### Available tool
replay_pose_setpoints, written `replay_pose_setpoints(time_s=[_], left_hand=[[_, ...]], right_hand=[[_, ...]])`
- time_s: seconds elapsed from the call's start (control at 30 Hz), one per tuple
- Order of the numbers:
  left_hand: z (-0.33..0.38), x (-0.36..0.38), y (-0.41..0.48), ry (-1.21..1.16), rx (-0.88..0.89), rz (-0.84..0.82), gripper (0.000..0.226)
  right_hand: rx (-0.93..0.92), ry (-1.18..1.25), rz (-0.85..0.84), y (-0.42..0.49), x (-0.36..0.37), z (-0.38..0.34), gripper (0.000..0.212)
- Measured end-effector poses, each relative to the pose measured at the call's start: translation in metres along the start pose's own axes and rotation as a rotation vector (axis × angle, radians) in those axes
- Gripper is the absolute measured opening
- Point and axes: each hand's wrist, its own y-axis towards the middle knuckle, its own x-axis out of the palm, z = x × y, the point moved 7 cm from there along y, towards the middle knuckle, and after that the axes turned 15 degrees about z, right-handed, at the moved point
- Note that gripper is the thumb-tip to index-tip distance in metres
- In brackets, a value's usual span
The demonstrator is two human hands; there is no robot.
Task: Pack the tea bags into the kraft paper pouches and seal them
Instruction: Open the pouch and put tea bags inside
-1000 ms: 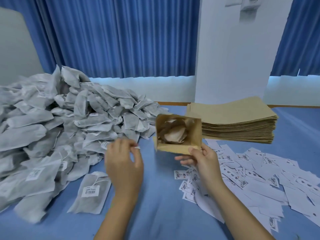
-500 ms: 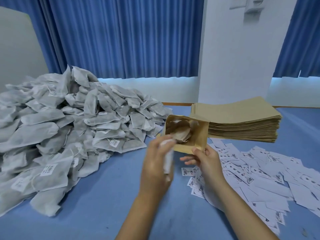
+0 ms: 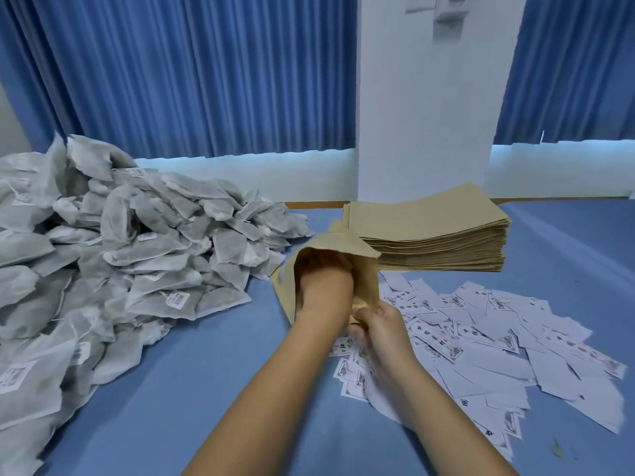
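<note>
Left hand (image 3: 324, 286) has moved from just outside the pouch mouth to wrist-deep inside the pouch (image 3: 340, 243), centre of frame; its fingers are hidden, so I can't tell what it holds. Right hand (image 3: 381, 324) pinches the pouch's near rim, propping it open above the table (image 3: 206, 389). My read: filling is under way, sealing not started, and the tea bag pile (image 3: 154, 255) at left is large.

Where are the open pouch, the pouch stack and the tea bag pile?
open pouch (image 3: 366, 283): head view, inner right wall.
pouch stack (image 3: 422, 214): head view, top sheet.
tea bag pile (image 3: 137, 252): head view, middle of the heap.
</note>
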Motion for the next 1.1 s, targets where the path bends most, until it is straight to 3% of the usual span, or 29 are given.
replay_pose_setpoints(time_s=[0.1,0.17,0.23,0.3,0.37,0.43,0.53,0.6,0.73,0.87,1.0,1.1], left_hand=[[0.013,-0.056,-0.036,-0.209,0.095,0.625,0.016],[-0.003,-0.071,-0.052,-0.275,-0.006,0.920,0.026],[-0.030,-0.060,-0.053,-0.263,-0.218,0.884,0.042],[-0.045,-0.031,-0.045,-0.500,-0.316,0.718,0.043],[-0.044,-0.008,-0.044,-0.741,-0.291,0.634,0.038],[-0.046,0.002,-0.047,-0.850,-0.312,0.659,0.037],[-0.044,0.002,-0.049,-0.869,-0.249,0.742,0.032],[-0.043,0.002,-0.051,-0.887,-0.204,0.765,0.032],[-0.044,0.000,-0.055,-0.930,-0.192,0.795,0.030],[-0.044,0.002,-0.055,-0.968,-0.199,0.786,0.030],[-0.046,0.005,-0.055,-1.012,-0.210,0.772,0.031],[-0.046,0.004,-0.055,-1.013,-0.210,0.781,0.030]], right_hand=[[0.019,-0.052,0.021,0.005,-0.007,-0.009,0.045],[0.080,-0.085,-0.019,0.005,-0.007,-0.015,0.031],[0.067,-0.311,-0.138,0.007,-0.014,-0.025,0.017],[-0.079,-0.837,-0.242,0.020,-0.036,-0.037,0.026],[-0.201,-1.359,-0.164,0.039,-0.072,-0.047,0.051],[-0.347,-1.605,-0.032,0.048,-0.089,-0.052,0.046],[-0.414,-1.457,0.056,0.052,-0.091,-0.045,0.017],[-0.419,-1.407,0.070,0.052,-0.089,-0.044,0.013],[-0.389,-1.436,0.039,0.050,-0.084,-0.042,0.029],[-0.376,-1.517,0.076,0.047,-0.086,-0.048,0.019],[-0.420,-1.443,0.088,0.046,-0.086,-0.052,0.033],[-0.533,-1.376,0.207,0.047,-0.093,-0.065,0.041]])
